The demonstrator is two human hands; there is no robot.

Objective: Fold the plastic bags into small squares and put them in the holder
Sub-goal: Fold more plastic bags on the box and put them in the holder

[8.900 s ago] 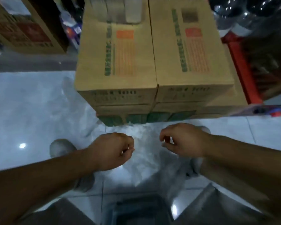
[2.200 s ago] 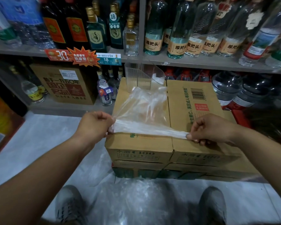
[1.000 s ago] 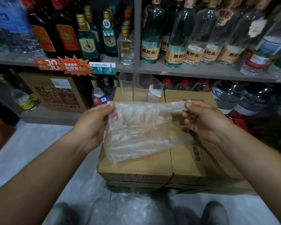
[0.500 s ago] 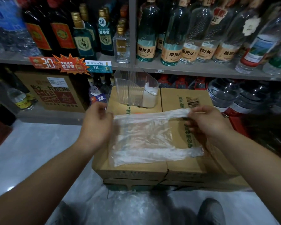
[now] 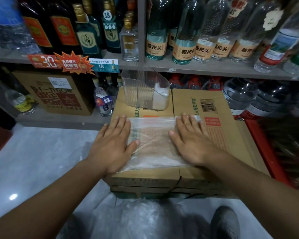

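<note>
Presently the plastic bag lies flat on the cardboard boxes, its side edges hidden under both palms. The left hand and right hand press on it with fingers straight and spread, gripping nothing. The white contents of the clear holder, just behind the bag on the boxes, are indistinct. Half a second ago both hands pinched the bag's top edge, still lowering it

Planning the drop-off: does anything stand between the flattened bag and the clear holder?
Nothing visible does. Only a bare strip of the cardboard box top lies between the plastic bag and the holder.
</note>
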